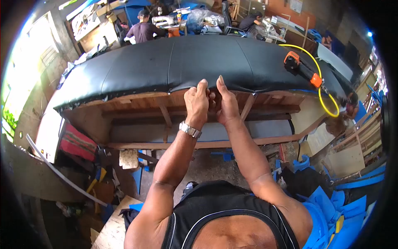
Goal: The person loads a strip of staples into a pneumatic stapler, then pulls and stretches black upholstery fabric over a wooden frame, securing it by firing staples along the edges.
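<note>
- Pinching the hem of the black cover (pixel 174 62) with the left hand (pixel 197 103), fingers curled shut over the fold, thumb up on top
- Gripping the same hem just beside it with the right hand (pixel 226 106), thumb held straight and pressed flat against the cover, other fingers hooked under the edge and out of sight
- Touching knuckle to knuckle, both clenched at the middle of the upper front rail of the wooden frame (pixel 207 144)
- Strapped on the left wrist, in front of the frame: a metal watch (pixel 190 130)
- Stretched over the whole top of the frame: the cover, seamed into panels, hem hanging ragged along the upper rail, small pale dots along it left of the hands
- Lying on the cover near the frame's right end: an orange tool (pixel 292 61), untouched, well apart from both hands
- Looping from the tool off the frame's right end: a yellow hose (pixel 320 97)
- Inside the open frame: bare wooden struts and a grey panel (pixel 137 133) behind them
- Below the frame's left end: a red striped cloth (pixel 76 143)
- On the floor before the frame's right end: blue foam scraps (pixel 327 203)
- Behind the frame, at cluttered benches: one person (pixel 143 29) and another person (pixel 252 21)
</note>
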The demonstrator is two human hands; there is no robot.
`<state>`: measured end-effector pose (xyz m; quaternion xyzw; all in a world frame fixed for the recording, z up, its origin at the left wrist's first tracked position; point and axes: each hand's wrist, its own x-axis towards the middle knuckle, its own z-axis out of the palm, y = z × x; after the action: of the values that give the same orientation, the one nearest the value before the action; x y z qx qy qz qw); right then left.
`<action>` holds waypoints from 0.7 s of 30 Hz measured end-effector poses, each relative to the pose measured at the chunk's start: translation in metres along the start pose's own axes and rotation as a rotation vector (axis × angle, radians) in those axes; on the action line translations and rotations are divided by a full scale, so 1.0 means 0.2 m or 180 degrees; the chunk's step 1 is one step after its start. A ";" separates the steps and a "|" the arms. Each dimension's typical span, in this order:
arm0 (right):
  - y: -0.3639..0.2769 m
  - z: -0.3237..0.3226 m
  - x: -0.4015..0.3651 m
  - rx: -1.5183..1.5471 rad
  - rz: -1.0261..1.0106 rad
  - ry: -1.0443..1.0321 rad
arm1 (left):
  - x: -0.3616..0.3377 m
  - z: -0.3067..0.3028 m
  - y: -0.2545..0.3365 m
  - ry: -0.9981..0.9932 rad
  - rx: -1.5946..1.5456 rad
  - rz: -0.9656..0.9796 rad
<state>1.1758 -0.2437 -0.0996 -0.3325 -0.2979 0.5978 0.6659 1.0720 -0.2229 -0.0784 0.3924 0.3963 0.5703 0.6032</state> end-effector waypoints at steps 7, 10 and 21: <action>0.04 0.12 0.07 -0.0828 -0.0689 0.1408 | 0.08 -0.08 -0.19 -0.0181 0.0312 0.1070; 0.09 0.08 0.10 -0.1051 -0.1448 0.1197 | 0.10 -0.09 -0.19 -0.0259 0.0290 0.0915; 0.05 -0.04 0.07 -0.1587 -0.1702 0.0238 | 0.05 0.04 -0.12 0.0504 0.0031 0.0591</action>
<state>1.1773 -0.2307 -0.1120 -0.4166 -0.4862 0.2991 0.7076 1.0879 -0.2145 -0.0976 0.3840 0.4074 0.6509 0.5127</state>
